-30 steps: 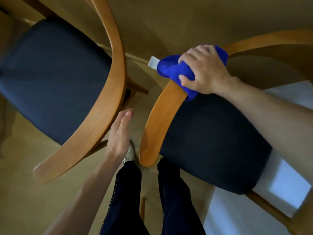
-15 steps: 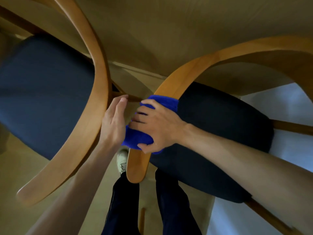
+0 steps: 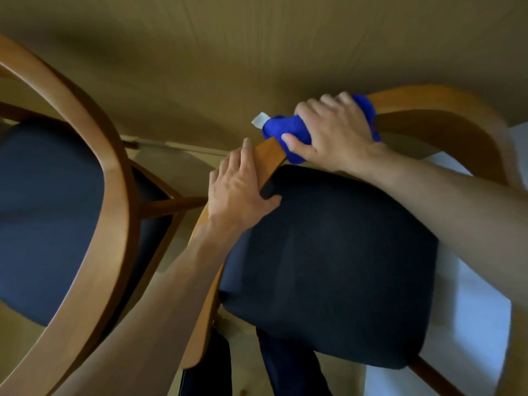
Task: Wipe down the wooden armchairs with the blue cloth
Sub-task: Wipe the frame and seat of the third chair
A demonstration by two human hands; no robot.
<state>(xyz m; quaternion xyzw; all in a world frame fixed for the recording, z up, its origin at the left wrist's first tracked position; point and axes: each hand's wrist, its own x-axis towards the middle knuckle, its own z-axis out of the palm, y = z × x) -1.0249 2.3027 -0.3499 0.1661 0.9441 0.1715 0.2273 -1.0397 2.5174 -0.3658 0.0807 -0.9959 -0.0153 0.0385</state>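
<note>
Two wooden armchairs with dark seat cushions stand side by side below me. The right armchair (image 3: 428, 110) has a curved wooden rail round its seat (image 3: 328, 267). The blue cloth (image 3: 281, 130) is wrapped over that rail at its far left bend, a white label sticking out to the left. My right hand (image 3: 331, 130) grips the cloth around the rail. My left hand (image 3: 240, 190) holds the same rail just below the cloth, fingers along the outer side and thumb across onto the seat edge. The left armchair (image 3: 114, 195) is untouched.
The two chairs' rails stand close together, with a narrow gap of wooden floor (image 3: 177, 172) between them. My legs in dark trousers (image 3: 285, 367) are at the near end of the right chair. A pale rug or mat (image 3: 471, 324) lies under the right chair.
My right hand has slid the cloth along the rail from its near end back up to the far bend. My left hand has moved from between the chairs onto the right chair's rail.
</note>
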